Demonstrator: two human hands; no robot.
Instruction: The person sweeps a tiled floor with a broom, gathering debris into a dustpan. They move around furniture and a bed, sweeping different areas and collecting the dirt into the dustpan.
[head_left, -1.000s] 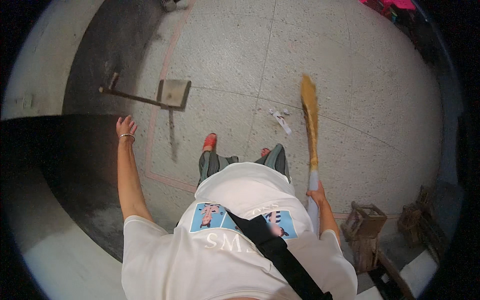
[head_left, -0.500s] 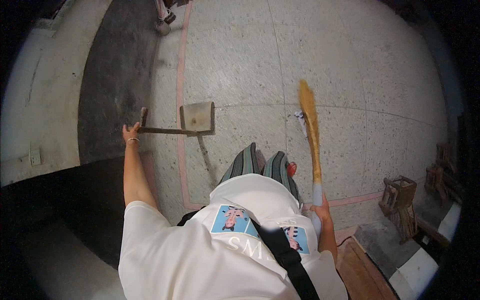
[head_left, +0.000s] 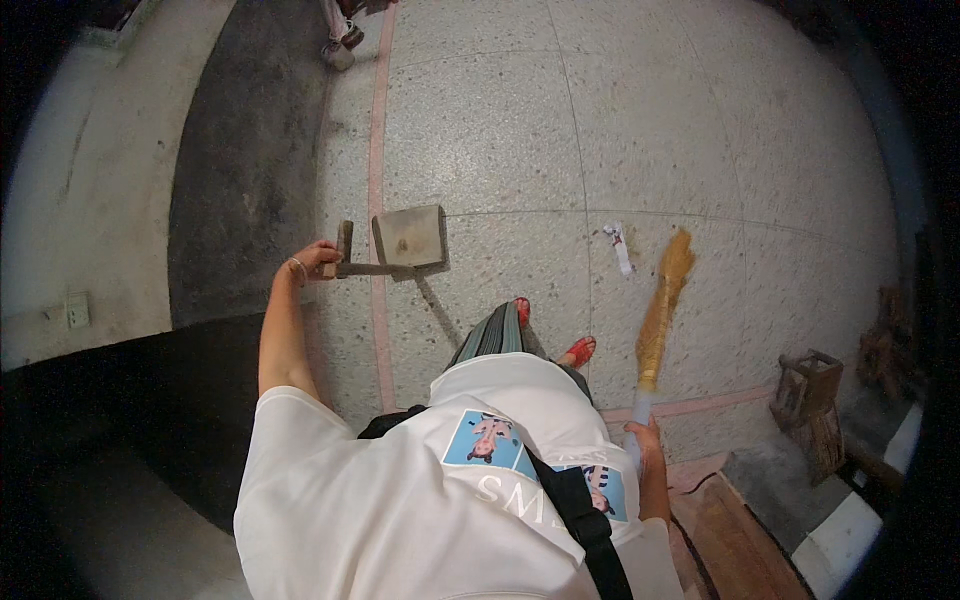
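Out to the left, my left hand point(head_left: 318, 260) grips the handle of a long-handled dustpan point(head_left: 410, 238), whose flat square pan is at the floor. My right hand point(head_left: 645, 440), low on the right, is wrapped round the pale grey handle of a broom point(head_left: 660, 325). Its yellow bristles point forward, fanning out at the far end. A crumpled white scrap point(head_left: 619, 250) with dark marks lies on the floor just left of the bristles, apart from them. Some of the broom handle's lower end is hidden by my hand and arm.
Speckled floor point(head_left: 500, 130) stretches ahead, crossed by a pink strip point(head_left: 378, 130) on the left. A dark-based wall point(head_left: 240, 140) runs along the left. Wooden stools point(head_left: 805, 385) stand at the right. Another person's foot point(head_left: 340, 55) shows at the far left.
The broom's bristles have swung right and nearer, away from the white scrap, which now shows fully. My left hand has come inward with the dustpan handle. Both my red-shod feet now show.
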